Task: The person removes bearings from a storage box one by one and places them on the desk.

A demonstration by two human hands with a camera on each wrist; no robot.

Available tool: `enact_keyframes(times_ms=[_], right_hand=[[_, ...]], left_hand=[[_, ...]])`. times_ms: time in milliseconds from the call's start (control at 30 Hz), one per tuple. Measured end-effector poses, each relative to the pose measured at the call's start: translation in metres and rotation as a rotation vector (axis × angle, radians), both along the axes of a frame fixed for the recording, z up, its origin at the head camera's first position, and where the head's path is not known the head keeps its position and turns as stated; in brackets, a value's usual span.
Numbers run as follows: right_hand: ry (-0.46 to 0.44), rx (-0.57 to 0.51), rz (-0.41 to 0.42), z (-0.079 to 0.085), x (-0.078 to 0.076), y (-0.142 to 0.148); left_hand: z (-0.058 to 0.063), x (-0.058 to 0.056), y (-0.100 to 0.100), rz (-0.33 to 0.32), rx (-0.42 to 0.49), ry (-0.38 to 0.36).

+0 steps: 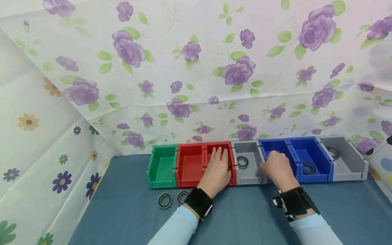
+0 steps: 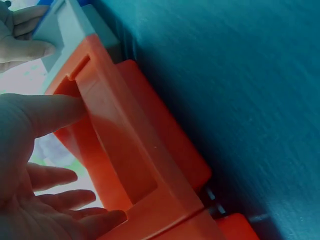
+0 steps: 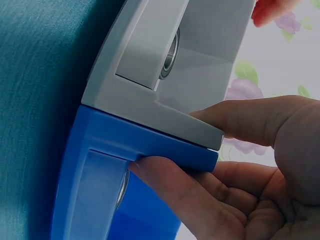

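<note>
My left hand (image 1: 215, 175) reaches over the right-hand red bin (image 1: 233, 172), its fingers extended towards the back and covering much of the inside. In the left wrist view its thumb overlaps the bin's opening, and the fingers are spread with nothing between them. Part of a ball bearing (image 1: 228, 165) shows beside this hand. My right hand (image 1: 278, 170) pinches the adjoining side walls of a grey bin (image 3: 145, 107) and a blue bin (image 3: 145, 142), thumb on the grey side and fingers on the blue. A bearing (image 3: 171, 56) stands in that grey bin; another bearing's edge (image 3: 121, 190) shows in the blue one.
Bins stand in a row along the floral backdrop: green (image 1: 163, 170) and red (image 1: 190, 166) at left, blue (image 1: 310, 153) and grey (image 1: 349, 163) at right. The last two hold a bearing each. Two bearings (image 1: 164, 201) lie on the blue-grey cloth in front.
</note>
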State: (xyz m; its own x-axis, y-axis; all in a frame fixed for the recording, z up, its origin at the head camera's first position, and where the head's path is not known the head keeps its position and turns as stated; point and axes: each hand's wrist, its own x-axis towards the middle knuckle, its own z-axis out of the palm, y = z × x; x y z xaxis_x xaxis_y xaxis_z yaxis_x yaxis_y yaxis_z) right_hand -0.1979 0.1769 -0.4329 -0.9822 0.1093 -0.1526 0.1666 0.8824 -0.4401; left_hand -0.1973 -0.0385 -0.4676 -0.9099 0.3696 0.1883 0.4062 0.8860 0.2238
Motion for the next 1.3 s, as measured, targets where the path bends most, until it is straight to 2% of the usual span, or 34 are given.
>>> enact_keyframes(times_ms=[133, 567, 700, 833, 1300], right_hand=[[0.003, 0.002, 0.005, -0.001, 0.0, 0.0], [0.007, -0.008, -0.002, -0.002, -0.001, 0.002], [0.006, -0.007, -0.004, -0.004, -0.001, 0.002], [0.015, -0.007, 0.0, -0.006, -0.002, 0.002], [-0.009, -0.001, -0.01, -0.005, -0.003, 0.002]], left_hand=[[-0.001, -0.003, 0.003, -0.003, -0.077, -0.002], [-0.004, -0.01, 0.011, 0.014, -0.1, -0.107], [-0.004, -0.01, 0.014, 0.032, -0.125, -0.164], [-0.003, -0.011, 0.015, 0.05, -0.11, -0.21], [-0.003, -0.013, 0.017, 0.095, -0.101, -0.2]])
